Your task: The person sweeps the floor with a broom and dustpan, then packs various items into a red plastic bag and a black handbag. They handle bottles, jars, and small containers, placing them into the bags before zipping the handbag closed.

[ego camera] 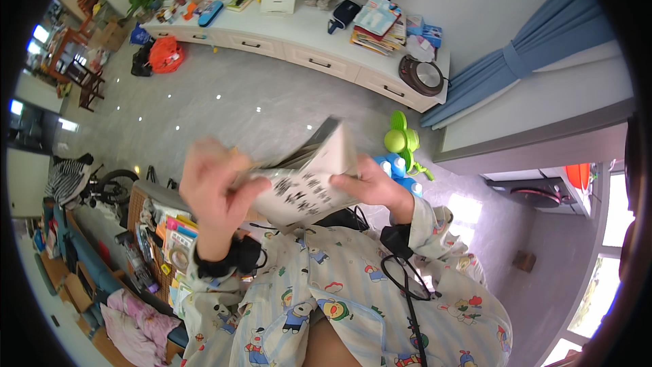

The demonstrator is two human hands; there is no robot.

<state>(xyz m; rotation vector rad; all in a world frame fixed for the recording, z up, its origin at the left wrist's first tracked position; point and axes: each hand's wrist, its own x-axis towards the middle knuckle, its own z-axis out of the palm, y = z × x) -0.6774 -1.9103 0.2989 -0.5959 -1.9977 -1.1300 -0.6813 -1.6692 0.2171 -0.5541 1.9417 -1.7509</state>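
In front of my chest is a pale folded paper item (300, 188) with large dark printed characters. Its layers spread apart at the top; whether it is a bag or a booklet I cannot tell. My left hand (219, 183), blurred, pinches its left end between thumb and fingers. At the right end my right hand (374, 183) grips it, thumb on the printed face and fingers behind. Black bands circle both wrists, and a dark cable (412, 316) hangs down from the right one over the patterned pajama top (351, 285).
A long white cabinet (326, 56) runs along the wall, bearing books, a pouch and a round electric cooker (422, 76). Green toy-like equipment (400, 137) and blue bottles (395, 163) stand on the floor at right. A cluttered woven-top table (163, 265) is at left, near a bicycle wheel (118, 186).
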